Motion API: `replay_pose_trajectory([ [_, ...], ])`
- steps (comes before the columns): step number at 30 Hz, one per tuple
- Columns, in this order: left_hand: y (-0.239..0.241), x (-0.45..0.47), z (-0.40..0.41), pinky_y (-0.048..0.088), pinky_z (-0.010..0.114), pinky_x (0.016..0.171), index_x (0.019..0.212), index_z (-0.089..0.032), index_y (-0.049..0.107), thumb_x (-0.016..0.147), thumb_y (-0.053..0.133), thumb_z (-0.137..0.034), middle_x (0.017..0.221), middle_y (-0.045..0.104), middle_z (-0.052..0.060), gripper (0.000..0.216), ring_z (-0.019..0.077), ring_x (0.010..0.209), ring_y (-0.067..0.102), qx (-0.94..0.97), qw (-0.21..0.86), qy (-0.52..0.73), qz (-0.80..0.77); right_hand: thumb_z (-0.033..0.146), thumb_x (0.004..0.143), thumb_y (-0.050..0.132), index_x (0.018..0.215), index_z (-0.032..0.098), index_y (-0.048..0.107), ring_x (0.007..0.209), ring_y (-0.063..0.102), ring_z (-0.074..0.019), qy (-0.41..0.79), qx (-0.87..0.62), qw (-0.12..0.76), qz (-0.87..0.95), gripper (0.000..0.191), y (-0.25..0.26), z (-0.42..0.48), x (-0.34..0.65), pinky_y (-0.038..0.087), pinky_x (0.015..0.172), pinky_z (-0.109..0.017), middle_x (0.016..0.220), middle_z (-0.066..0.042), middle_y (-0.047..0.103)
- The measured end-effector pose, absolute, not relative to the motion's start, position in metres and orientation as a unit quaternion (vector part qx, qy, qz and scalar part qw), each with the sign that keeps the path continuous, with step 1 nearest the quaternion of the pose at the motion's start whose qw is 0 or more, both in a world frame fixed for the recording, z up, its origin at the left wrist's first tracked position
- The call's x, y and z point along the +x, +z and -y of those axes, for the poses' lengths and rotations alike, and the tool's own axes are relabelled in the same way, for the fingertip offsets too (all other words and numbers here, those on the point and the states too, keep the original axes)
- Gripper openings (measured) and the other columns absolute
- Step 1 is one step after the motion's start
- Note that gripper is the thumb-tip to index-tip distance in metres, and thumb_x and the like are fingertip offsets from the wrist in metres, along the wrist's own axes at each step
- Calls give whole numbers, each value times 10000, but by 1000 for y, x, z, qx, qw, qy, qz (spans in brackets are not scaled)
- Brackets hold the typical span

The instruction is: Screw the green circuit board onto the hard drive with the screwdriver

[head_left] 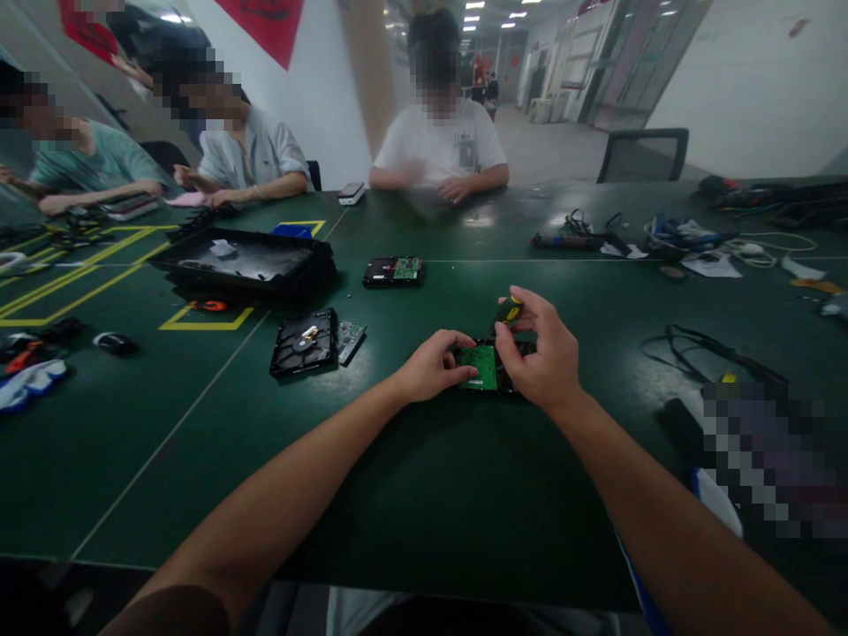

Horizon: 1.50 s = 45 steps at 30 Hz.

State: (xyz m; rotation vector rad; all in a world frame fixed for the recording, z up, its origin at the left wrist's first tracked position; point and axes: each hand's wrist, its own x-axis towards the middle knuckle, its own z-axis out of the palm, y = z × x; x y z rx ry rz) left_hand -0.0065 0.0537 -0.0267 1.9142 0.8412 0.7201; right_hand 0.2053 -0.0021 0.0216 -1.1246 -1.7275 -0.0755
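Observation:
A hard drive with a green circuit board (482,366) lies on the dark green table (424,495) in front of me. My left hand (432,364) grips its left edge with curled fingers. My right hand (540,346) is closed round a screwdriver with a black and yellow handle (507,311), held upright with its tip down on the board.
An opened hard drive (305,341) and a loose circuit board (350,339) lie to the left. Another drive (393,271) and a black tray (245,263) sit further back. Cables (708,353) lie at right. Three people sit at the far side.

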Motion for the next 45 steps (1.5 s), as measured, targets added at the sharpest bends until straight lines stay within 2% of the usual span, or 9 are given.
replay_pose_trajectory([
  [4, -28, -7, -57, 478, 211, 568, 1254, -193, 619, 845, 816, -267, 1120, 583, 41, 460, 63, 654, 550, 787, 444, 291, -313, 211, 922, 652, 1504, 311, 462, 1000, 757, -253, -23, -464, 518, 718, 620, 21, 2, 205, 666, 878, -422, 1364, -75, 674],
  [7, -26, -6, -58, 480, 213, 570, 1265, -190, 620, 855, 807, -265, 1144, 585, 48, 457, 59, 649, 550, 787, 452, 289, -305, 210, 921, 655, 1502, 312, 464, 961, 761, -242, -22, -462, 522, 717, 620, 21, 3, 204, 670, 862, -419, 1364, -75, 673],
  [18, -23, -6, -52, 387, 197, 508, 1314, -168, 584, 874, 793, -260, 668, 544, -78, 495, 85, 529, 503, 764, 491, 262, -326, 211, 921, 668, 1495, 304, 471, 909, 761, -228, -22, -457, 523, 720, 613, 21, 2, 205, 668, 850, -408, 1345, -77, 680],
  [21, -24, -6, -52, 395, 179, 496, 1330, -175, 561, 857, 801, -232, 942, 673, 8, 534, 53, 552, 518, 753, 504, 280, -317, 220, 930, 668, 1490, 305, 481, 885, 755, -223, -31, -452, 524, 721, 597, 21, 2, 204, 669, 805, -400, 1318, -75, 684],
  [24, -25, -5, -54, 413, 166, 493, 1333, -189, 552, 838, 807, -198, 1277, 630, 94, 557, 24, 585, 534, 752, 505, 297, -302, 232, 931, 684, 1470, 302, 514, 891, 747, -227, -46, -450, 523, 722, 570, 22, 2, 203, 667, 809, -412, 1282, -75, 685],
  [30, -25, -4, -54, 399, 153, 480, 1358, -198, 543, 848, 795, -168, 1320, 613, 104, 569, 7, 571, 514, 740, 528, 293, -296, 192, 944, 649, 1492, 284, 470, 988, 756, -245, -1, -446, 533, 719, 584, 23, 2, 202, 660, 888, -433, 1341, -98, 666],
  [37, -21, -3, -52, 376, 155, 483, 1329, -169, 560, 850, 789, -159, 1249, 638, 92, 531, 10, 569, 491, 743, 522, 286, -307, 243, 927, 712, 1462, 300, 505, 970, 741, -246, -49, -462, 538, 704, 577, 17, 0, 202, 666, 841, -437, 1309, -87, 655],
  [42, -23, -3, -53, 372, 173, 493, 1331, -157, 563, 849, 792, -175, 1096, 659, 55, 534, 29, 562, 487, 745, 519, 286, -305, 211, 959, 642, 1543, 302, 406, 1036, 744, -251, -4, -446, 530, 721, 637, 16, 0, 201, 655, 911, -446, 1411, -102, 629],
  [45, -24, -4, -53, 379, 183, 512, 1321, -157, 570, 846, 798, -190, 958, 649, 10, 529, 46, 566, 484, 752, 506, 287, -310, 246, 949, 676, 1521, 313, 438, 1035, 741, -263, -26, -454, 529, 717, 623, 16, 0, 200, 661, 889, -453, 1391, -95, 641],
])
